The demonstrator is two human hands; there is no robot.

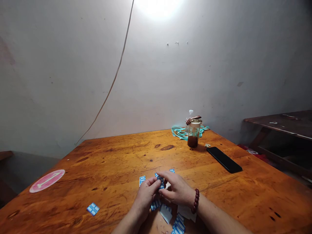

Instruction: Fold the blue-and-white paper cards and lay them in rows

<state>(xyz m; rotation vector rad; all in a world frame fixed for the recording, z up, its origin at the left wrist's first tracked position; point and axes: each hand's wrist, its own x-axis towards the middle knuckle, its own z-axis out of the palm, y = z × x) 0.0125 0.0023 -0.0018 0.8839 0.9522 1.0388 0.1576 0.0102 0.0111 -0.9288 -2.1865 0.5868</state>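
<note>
Far left on the wooden table (109,161): one pink round sticker (47,181) with a pale mark, lying flat, and one loose blue-and-white card (93,209), well apart from the hands. Above them, a pale cable (112,81) runs down the grey wall (60,81) and ends behind the table.

Centre, near edge of the table: left hand (145,198) and right hand (176,188), together, fingertips meeting on a blue strip (160,182). Fingers hide most of the strip, so its full shape and the firmness of the grip are hard to make out. Just left of the hands, a blue tab (142,180) stands out from the wood; just past the right fingers, a small blue scrap (172,170). Under the hands, a blue-and-white fold (155,205) and a white slip (166,213). Right of that, a second white slip (186,213) and a blue pile (178,225), cut off by the frame's lower edge. Right wrist: dark red bead bracelet (195,201).

Far side, toward the right: teal ribbon (181,132), plastic bottle (190,120) partly hidden behind a lidded jar (193,134) of brown liquid. Then a black phone (224,159), lying flat. Far right, a dark bench (275,123), cut off by the frame.
</note>
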